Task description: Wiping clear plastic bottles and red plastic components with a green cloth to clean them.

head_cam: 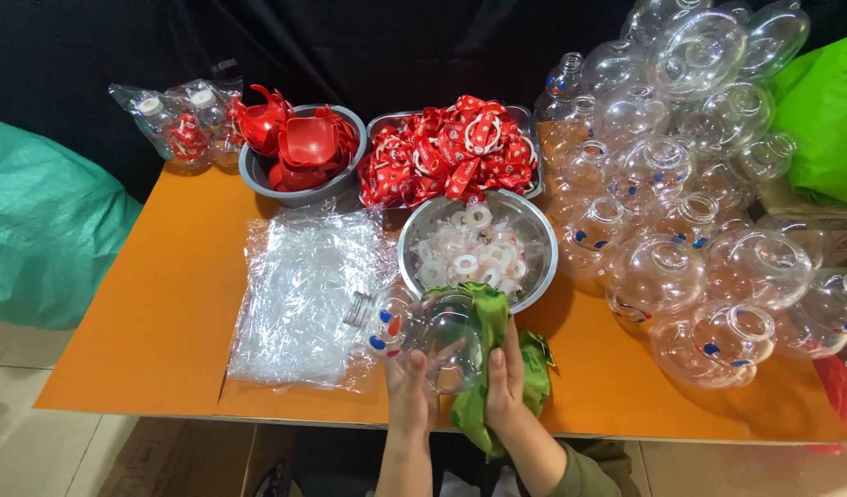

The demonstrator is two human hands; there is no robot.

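Both forearms are raised from the bottom edge, and a clear plastic bottle [423, 333] is held between the two hands just above the near edge of the orange table [156, 304]. The left hand [407, 391] is wrapped around the bottle's underside, fingers closed on it, while the right hand [504, 382] is pressed against it through a green cloth [483, 317]. The bottle is laid on its side, its long axis running left to right, with the threaded neck pointed left toward the stack of clear bags [299, 294].

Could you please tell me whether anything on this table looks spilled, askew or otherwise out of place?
Nothing looks spilled or broken. The clear bottles lie in a loose heap at the right, tipped every way. The stack of plastic bags sits slightly crooked. The left hand holds a bottle; the right hand holds a green cloth against it.
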